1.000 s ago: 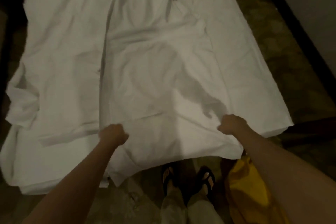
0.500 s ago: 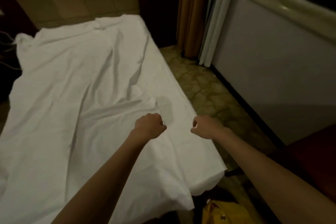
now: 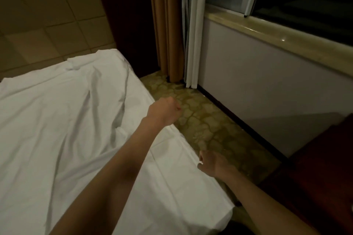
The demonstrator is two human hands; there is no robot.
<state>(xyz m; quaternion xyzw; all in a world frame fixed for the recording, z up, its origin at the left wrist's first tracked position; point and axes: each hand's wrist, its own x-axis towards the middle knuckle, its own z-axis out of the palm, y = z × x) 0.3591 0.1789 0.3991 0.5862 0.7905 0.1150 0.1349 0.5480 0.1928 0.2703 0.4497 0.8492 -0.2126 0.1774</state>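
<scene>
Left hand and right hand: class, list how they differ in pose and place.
The left hand is a tight fist above the white sheet, farther away; the right hand hangs lower and nearer, fingers loosely curled. The left hand holds nothing visible; whether the right hand pinches the sheet's edge is unclear. Both are bare.

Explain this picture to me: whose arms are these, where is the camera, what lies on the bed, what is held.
There is no machine here, only a person's two bare arms. One wide-angle camera worn on the head films them, looking forward and down. A rumpled white sheet covers the whole surface. The left hand is a closed fist above the sheet's side edge, with nothing seen in it. The right hand has curled fingers at the sheet's edge, nearer the camera; whether it pinches the cloth cannot be told.
</scene>
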